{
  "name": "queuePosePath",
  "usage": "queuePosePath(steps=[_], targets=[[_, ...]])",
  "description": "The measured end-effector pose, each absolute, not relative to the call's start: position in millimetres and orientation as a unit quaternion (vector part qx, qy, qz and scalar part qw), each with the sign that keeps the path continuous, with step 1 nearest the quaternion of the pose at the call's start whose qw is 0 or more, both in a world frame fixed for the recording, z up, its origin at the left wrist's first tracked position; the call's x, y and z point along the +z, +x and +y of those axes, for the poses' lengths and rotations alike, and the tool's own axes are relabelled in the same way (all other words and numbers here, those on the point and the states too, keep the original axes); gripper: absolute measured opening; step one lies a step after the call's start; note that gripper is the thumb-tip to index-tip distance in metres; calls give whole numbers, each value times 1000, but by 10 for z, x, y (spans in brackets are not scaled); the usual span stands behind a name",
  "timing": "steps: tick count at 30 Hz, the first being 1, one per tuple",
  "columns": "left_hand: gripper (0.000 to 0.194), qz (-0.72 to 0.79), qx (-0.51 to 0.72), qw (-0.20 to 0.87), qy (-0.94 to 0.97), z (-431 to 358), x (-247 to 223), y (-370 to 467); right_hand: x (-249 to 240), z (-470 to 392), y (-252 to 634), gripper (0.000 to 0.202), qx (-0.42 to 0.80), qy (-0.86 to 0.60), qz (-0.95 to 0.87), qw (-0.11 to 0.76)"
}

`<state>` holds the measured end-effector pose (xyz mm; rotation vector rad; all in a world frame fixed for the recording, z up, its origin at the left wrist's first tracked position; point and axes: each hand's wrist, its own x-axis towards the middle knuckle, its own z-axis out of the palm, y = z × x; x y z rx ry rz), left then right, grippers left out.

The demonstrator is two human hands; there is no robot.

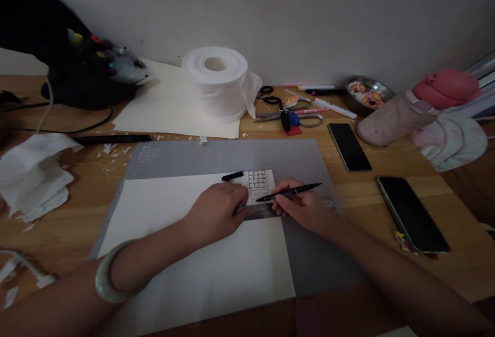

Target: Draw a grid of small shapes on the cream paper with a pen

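My right hand (299,204) is closed around a black marker pen (290,191), its tip low over the drawing near the ruler's upper edge. My left hand (218,208) has its fingers curled, and its thumb and forefinger press on the left end of a dark ruler (263,212). That ruler lies across a large white sheet of paper (216,270). Small rows of circles and ruled lines form a black drawing (258,179) at the sheet's upper right. Just above my left hand, a black pen cap (232,176) rests on the paper.
Under the paper lies a grey cutting mat (309,254). Behind it stand a tissue roll (216,84) and scissors (309,119). To the right are two phones (350,146), a pink-lidded bottle (398,118) and a metal bowl (348,97). Paper scraps and crumpled tissue (34,172) lie left.
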<state>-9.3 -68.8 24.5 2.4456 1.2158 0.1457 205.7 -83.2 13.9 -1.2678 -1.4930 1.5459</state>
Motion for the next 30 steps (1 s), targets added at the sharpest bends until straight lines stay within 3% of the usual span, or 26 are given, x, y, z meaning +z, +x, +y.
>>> queuePosePath(steps=[21, 30], targets=[[19, 435, 52, 204, 875, -682, 258, -78, 165, -838, 2109, 9, 539, -448, -662, 268], [20, 435, 58, 205, 875, -678, 245, -82, 146, -838, 2087, 4, 541, -483, -618, 304]])
